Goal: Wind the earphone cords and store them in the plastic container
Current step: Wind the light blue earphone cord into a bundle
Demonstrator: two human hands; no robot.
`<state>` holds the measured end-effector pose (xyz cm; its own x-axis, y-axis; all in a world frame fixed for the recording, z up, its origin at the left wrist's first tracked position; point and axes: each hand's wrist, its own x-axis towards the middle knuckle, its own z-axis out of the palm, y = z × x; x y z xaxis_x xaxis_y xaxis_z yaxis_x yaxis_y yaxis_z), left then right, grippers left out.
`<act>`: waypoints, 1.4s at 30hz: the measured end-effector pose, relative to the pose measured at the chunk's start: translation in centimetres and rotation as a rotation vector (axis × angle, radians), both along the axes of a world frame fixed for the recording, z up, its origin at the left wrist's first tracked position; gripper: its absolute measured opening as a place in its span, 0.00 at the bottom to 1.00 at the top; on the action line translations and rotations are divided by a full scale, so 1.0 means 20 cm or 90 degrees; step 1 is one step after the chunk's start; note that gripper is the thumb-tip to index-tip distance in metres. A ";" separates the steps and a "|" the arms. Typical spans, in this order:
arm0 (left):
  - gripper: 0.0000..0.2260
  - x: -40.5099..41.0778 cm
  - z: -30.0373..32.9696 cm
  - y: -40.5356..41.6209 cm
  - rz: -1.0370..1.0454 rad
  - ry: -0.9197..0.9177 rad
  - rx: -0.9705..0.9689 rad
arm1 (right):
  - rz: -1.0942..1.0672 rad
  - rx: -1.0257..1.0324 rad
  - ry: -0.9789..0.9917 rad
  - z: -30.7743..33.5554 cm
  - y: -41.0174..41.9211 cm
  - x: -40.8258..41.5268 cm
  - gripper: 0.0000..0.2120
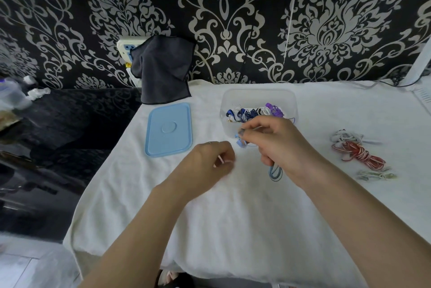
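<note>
— Winding going well? 
— Right hand [277, 145] pinches the light-blue earphone cord [275, 172] beside the plastic container [258, 98]; left hand's [214, 161] grip is curled (contents unclear). Limp, slippery: hold the loops.

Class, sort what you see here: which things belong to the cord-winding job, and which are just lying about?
Job: blue cord held by the right hand, left hand, container, lid, red cord.
Lying about: dark cloth, wall socket.
</note>
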<state>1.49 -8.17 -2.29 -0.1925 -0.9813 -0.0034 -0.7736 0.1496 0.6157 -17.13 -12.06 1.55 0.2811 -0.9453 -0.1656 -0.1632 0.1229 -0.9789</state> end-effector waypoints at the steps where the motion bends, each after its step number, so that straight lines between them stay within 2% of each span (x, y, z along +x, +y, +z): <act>1: 0.05 0.00 0.02 0.00 0.017 0.021 -0.020 | -0.002 -0.004 -0.001 0.00 0.00 0.00 0.03; 5: 0.06 -0.01 0.14 0.02 0.085 0.124 -0.073 | 0.003 -0.019 -0.002 0.02 0.01 0.00 0.03; 11: 0.07 -0.02 0.22 0.05 0.136 0.226 -0.069 | 0.009 -0.032 -0.051 0.04 0.03 0.03 0.03; 16: 0.05 -0.02 0.24 0.05 0.138 0.235 -0.072 | 0.002 -0.049 -0.059 0.06 0.04 0.04 0.02; 27: 0.07 -0.03 0.26 0.06 0.140 0.269 -0.092 | -0.014 -0.053 -0.064 0.07 0.05 0.06 0.01; 42: 0.04 -0.01 0.30 0.08 0.079 0.290 -0.138 | 0.037 0.079 -0.145 0.10 0.05 0.04 0.05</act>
<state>1.35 -6.57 3.63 -0.0092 -0.9658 0.2590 -0.4541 0.2348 0.8594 -16.28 -11.14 3.59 0.3771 -0.9032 -0.2048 0.0498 0.2406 -0.9693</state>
